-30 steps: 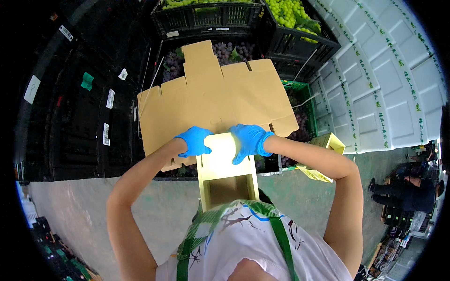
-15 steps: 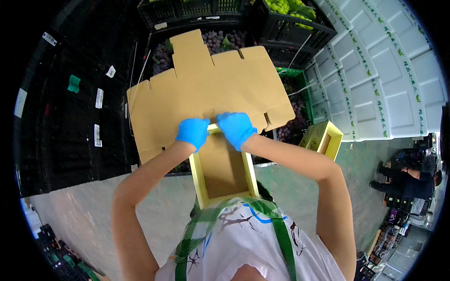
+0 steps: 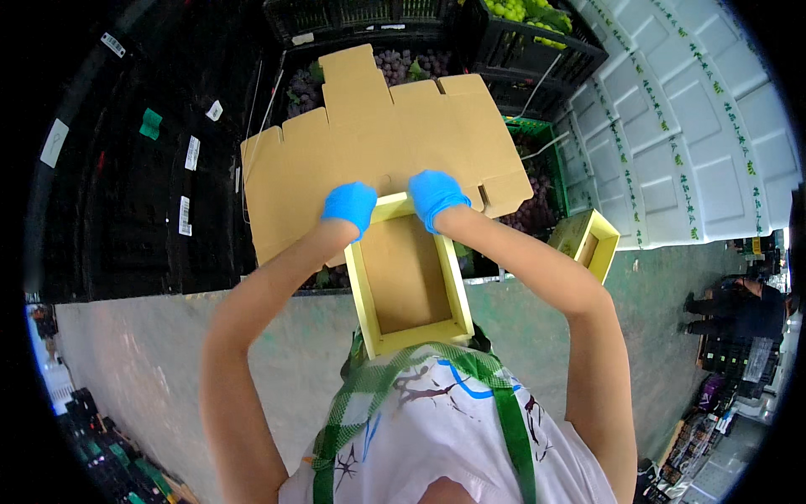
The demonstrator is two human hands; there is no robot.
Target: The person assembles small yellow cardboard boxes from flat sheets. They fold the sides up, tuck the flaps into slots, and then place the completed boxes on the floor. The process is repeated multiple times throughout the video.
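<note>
Yellow box (image 3: 407, 281) looks fully formed, nothing in it; cardboard sheet (image 3: 386, 126) flat, unfolded.
L hand (image 3: 351, 206) at box's far L corner, R hand (image 3: 437, 199) at far R; fingers mostly hidden, can't tell if pinching. Box's far end overlaps sheet's near edge in view; 2nd box (image 3: 573, 233), also formed, off sheet's near R corner.

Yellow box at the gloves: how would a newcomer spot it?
Start from the big cardboard sheet. By its near edge, the blue-gloved left hand and right hand hold the far end of the yellow box. Unlike the other box, farther right, it sits between the forearms, its open side facing the camera.
</note>
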